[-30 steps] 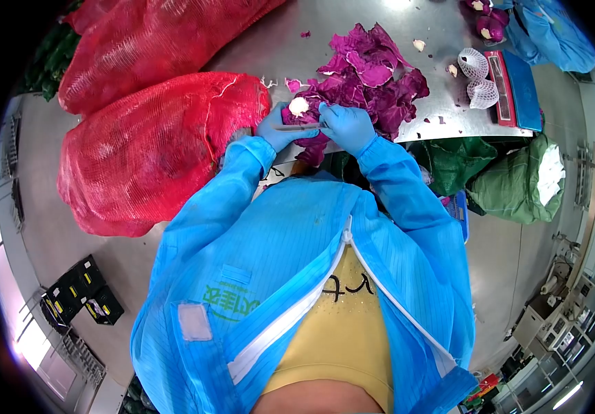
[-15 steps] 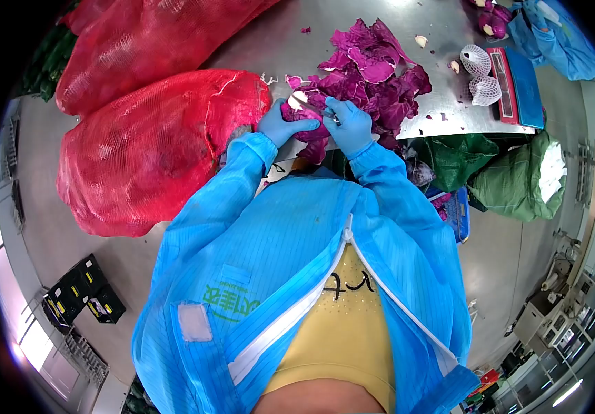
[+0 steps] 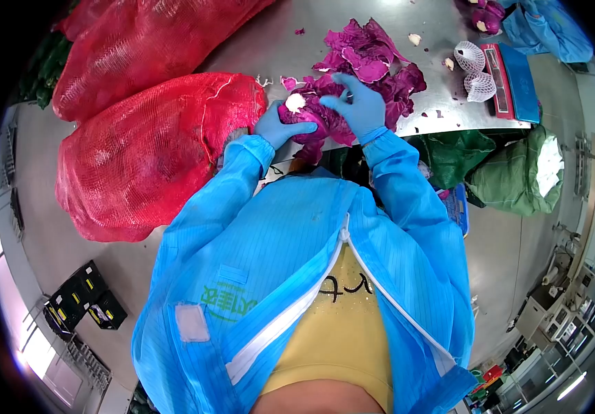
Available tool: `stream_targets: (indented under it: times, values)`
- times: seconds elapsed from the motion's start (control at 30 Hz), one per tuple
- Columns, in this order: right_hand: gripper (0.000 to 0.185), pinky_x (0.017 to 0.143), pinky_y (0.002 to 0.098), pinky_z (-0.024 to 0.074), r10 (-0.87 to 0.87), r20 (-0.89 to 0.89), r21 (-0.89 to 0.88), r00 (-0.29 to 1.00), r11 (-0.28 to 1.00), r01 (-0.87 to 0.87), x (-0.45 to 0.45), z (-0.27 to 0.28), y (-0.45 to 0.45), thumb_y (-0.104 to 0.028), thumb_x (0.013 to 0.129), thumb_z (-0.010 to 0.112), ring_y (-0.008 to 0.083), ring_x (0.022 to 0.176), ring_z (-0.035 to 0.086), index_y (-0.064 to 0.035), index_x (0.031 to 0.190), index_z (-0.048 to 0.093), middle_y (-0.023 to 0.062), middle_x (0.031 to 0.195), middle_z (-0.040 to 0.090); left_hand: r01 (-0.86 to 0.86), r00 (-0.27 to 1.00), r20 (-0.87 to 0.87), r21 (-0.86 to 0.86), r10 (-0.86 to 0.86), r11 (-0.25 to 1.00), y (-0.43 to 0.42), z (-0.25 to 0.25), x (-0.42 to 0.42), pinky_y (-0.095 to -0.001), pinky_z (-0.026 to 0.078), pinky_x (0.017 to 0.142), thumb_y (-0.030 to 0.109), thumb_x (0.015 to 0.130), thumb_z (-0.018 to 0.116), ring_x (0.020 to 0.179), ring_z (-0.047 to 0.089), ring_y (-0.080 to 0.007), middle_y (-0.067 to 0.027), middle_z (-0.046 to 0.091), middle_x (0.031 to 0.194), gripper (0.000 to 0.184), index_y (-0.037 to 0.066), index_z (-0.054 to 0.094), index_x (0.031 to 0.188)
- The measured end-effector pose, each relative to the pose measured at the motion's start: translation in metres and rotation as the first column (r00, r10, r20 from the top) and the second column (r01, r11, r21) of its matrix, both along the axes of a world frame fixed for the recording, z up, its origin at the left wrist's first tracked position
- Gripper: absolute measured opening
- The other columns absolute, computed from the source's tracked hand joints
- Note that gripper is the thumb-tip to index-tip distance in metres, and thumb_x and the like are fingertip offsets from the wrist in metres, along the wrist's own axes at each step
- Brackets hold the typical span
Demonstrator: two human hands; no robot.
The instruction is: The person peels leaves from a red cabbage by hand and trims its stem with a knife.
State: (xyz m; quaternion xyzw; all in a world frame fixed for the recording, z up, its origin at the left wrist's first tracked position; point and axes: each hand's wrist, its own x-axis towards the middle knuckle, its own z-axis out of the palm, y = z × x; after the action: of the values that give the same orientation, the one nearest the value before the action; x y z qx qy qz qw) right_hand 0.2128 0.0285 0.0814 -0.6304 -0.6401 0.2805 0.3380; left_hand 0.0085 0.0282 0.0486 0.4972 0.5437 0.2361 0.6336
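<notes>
My left hand (image 3: 276, 126), in a blue glove, is closed on the left side of a purple cabbage (image 3: 304, 117), its thumb lying across the front. The cabbage's pale cut stem faces up. Just to its right, my right hand (image 3: 363, 109), also gloved, has thumb and forefinger apart beside the outer leaves; its other fingers are partly hidden. No knife shows in this view. Loose purple leaves (image 3: 363, 55) are heaped behind the hands on the metal table (image 3: 270, 52).
Red mesh sacks (image 3: 152, 155) lie at the left. Two white foam nets (image 3: 480, 87) stand beside a red and blue box (image 3: 514, 83). Green sacks (image 3: 518, 179) hang below the table's right edge. Blue fabric (image 3: 549, 31) and more cabbage (image 3: 487, 17) are at the back right.
My right hand has moved up and slightly right from the stem, its thumb and forefinger spreading. The knife it held is out of sight. My left hand remains on the cabbage.
</notes>
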Motion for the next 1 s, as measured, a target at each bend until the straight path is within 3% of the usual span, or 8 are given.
stream_targets:
  times: [0.23, 0.37, 0.43, 0.6, 0.73, 0.8, 0.87, 1.0]
  values:
    - [0.059, 0.071, 0.0298, 0.0472, 0.482, 0.064, -0.069, 0.874, 0.876, -0.477, 0.0, -0.006, 0.017, -0.034, 0.065, 0.079, 0.0185, 0.075, 0.054, -0.0175, 0.119, 0.059, 0.0065, 0.083, 0.053, 0.061, 0.998, -0.021, 0.008, -0.06, 0.998, 0.002, -0.001, -0.004, -0.0328, 0.043, 0.096, 0.03, 0.059, 0.086, 0.106, 0.056, -0.0204, -0.0126, 0.057, 0.115, 0.083, -0.002, 0.043, 0.123]
    - [0.049, 0.066, 0.0312, 0.0481, 0.518, 0.055, 0.055, 0.854, 0.852, -0.521, -0.004, -0.012, 0.015, -0.033, 0.072, 0.073, 0.0204, 0.072, 0.056, -0.0177, 0.117, 0.06, 0.0055, 0.082, 0.054, 0.096, 0.995, -0.029, -0.001, -0.096, 0.995, 0.003, -0.002, -0.004, -0.0329, 0.042, 0.096, 0.03, 0.059, 0.086, 0.107, 0.055, -0.021, -0.0131, 0.056, 0.116, 0.084, -0.001, 0.043, 0.123]
    - [0.034, 0.057, 0.033, 0.0483, 0.475, 0.421, 0.149, 0.773, 0.804, -0.576, -0.013, 0.001, 0.005, -0.027, 0.077, 0.066, 0.0222, 0.067, 0.058, -0.0161, 0.108, 0.061, 0.0042, 0.081, 0.055, 0.123, 0.985, -0.129, 0.055, -0.115, 0.991, 0.006, -0.023, -0.006, -0.0331, 0.042, 0.096, 0.031, 0.059, 0.086, 0.107, 0.055, -0.0216, -0.0136, 0.056, 0.116, 0.084, -0.001, 0.043, 0.124]
    - [0.022, 0.049, 0.0336, 0.0467, 0.349, 0.615, 0.373, 0.707, 0.661, -0.651, -0.021, -0.008, 0.0, -0.019, 0.072, 0.064, 0.0214, 0.061, 0.058, -0.0161, 0.092, 0.055, 0.0042, 0.073, 0.049, 0.127, 0.967, -0.219, -0.031, -0.13, 0.991, 0.001, 0.027, 0.003, -0.0336, 0.041, 0.097, 0.034, 0.06, 0.084, 0.109, 0.055, -0.0232, -0.0152, 0.056, 0.118, 0.084, 0.0, 0.043, 0.125]
    - [0.022, 0.058, 0.0353, 0.0519, 0.295, 0.522, 0.261, 0.8, 0.838, -0.479, -0.032, -0.001, 0.0, -0.022, 0.076, 0.065, 0.0269, 0.068, 0.063, -0.016, 0.097, 0.059, 0.0064, 0.082, 0.062, 0.116, 0.976, -0.193, 0.044, -0.106, 0.992, 0.0, 0.007, 0.007, -0.0341, 0.044, 0.095, 0.034, 0.058, 0.085, 0.106, 0.057, -0.0243, -0.0154, 0.057, 0.116, 0.086, -0.001, 0.043, 0.124]
    - [0.027, 0.062, 0.0355, 0.0521, -0.016, -0.046, 0.367, 0.999, 0.93, 0.031, -0.032, -0.005, 0.013, -0.024, 0.079, 0.067, 0.0291, 0.072, 0.064, -0.0129, 0.103, 0.059, 0.0081, 0.085, 0.064, 0.117, 0.955, -0.282, 0.077, -0.09, 0.99, -0.001, 0.009, 0.005, -0.0342, 0.045, 0.093, 0.033, 0.057, 0.086, 0.104, 0.058, -0.0243, -0.0152, 0.058, 0.115, 0.086, -0.002, 0.043, 0.123]
    - [0.042, 0.07, 0.0342, 0.0515, -0.214, -0.284, -0.002, 0.935, 0.975, 0.222, -0.018, 0.004, 0.012, -0.026, 0.078, 0.07, 0.0254, 0.076, 0.066, -0.0087, 0.115, 0.056, 0.0096, 0.088, 0.067, 0.078, 0.988, -0.134, 0.044, -0.072, 0.996, -0.004, 0.011, 0.004, -0.033, 0.044, 0.095, 0.038, 0.055, 0.086, 0.105, 0.058, -0.0232, -0.015, 0.059, 0.114, 0.091, -0.004, 0.044, 0.124]
    - [0.04, 0.073, 0.0329, 0.0506, -0.132, -0.248, -0.142, 0.96, 0.985, 0.099, 0.002, -0.032, -0.006, -0.027, 0.075, 0.073, 0.022, 0.079, 0.065, -0.0085, 0.11, 0.062, 0.009, 0.092, 0.067, 0.03, 0.997, -0.066, 0.062, -0.026, 0.998, -0.005, 0.0, 0.005, -0.0325, 0.045, 0.095, 0.037, 0.054, 0.086, 0.104, 0.059, -0.0221, -0.0141, 0.059, 0.113, 0.091, -0.004, 0.044, 0.124]
